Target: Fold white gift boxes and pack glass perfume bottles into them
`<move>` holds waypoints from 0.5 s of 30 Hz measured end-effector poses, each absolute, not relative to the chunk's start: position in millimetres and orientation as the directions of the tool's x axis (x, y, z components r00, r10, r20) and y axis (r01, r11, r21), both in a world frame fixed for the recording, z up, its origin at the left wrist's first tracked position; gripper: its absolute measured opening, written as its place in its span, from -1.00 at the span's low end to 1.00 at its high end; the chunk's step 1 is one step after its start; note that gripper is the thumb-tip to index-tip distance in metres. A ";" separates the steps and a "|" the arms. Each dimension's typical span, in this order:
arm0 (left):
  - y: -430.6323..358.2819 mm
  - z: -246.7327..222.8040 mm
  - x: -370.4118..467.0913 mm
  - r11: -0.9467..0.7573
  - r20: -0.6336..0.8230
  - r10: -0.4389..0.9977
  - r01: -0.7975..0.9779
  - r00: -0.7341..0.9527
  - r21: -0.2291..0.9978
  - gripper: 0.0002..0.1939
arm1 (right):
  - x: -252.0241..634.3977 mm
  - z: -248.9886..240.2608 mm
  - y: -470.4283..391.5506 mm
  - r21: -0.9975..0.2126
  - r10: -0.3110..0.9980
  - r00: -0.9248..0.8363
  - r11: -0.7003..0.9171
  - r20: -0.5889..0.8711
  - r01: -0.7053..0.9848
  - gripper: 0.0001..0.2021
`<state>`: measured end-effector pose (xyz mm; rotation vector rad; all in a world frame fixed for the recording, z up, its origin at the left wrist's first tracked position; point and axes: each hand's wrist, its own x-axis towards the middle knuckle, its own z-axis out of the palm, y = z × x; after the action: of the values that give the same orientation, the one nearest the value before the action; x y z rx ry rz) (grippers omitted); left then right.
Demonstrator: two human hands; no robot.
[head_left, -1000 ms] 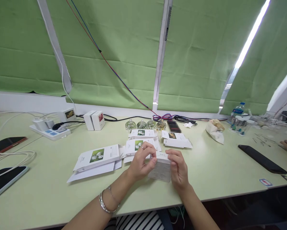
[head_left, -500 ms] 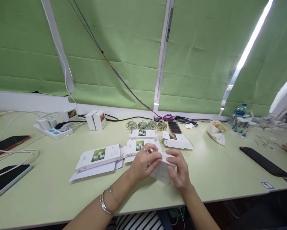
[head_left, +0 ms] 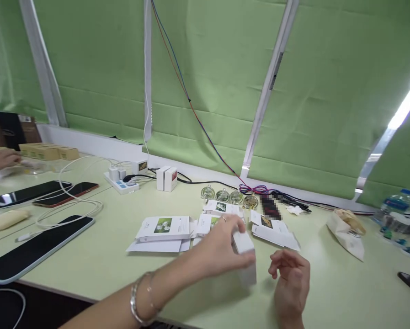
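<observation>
A small white box (head_left: 246,256) stands upright near the table's front, and my left hand (head_left: 221,246) grips it round its top with thumb and fingers. To the right of the box, my right hand (head_left: 290,278) is apart from it, fingers loosely curled and holding nothing. Behind my left hand lie flattened white cartons with flower pictures, one at the left (head_left: 163,228), another at the back (head_left: 223,208). A further flat carton (head_left: 273,230) rests to the right. Several round glass bottles (head_left: 222,195) form a row at the back.
A power strip (head_left: 122,185), two white boxes (head_left: 167,178) and cables stand at the back left. Phones (head_left: 40,249) lie at the left, where another person's hand (head_left: 1,161) shows. A paper bag (head_left: 347,233) and a water bottle (head_left: 398,201) are at the right.
The view has swung left. My right hand has let go of the box and moved away to the right. My left hand now grips the box from above, and it stands upright.
</observation>
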<state>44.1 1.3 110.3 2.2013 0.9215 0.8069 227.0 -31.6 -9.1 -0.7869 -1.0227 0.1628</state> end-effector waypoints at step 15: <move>237.5 145.3 -77.1 -0.506 -0.015 0.862 0.862 0.507 0.037 -0.33 | 229.6 -17.3 -35.7 -0.735 0.553 0.559 0.659 0.618 0.159 -0.62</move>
<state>-77.1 237.5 145.3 2.6919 1.5406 0.0080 229.6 -35.7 -17.3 -0.8467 -0.9744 0.2682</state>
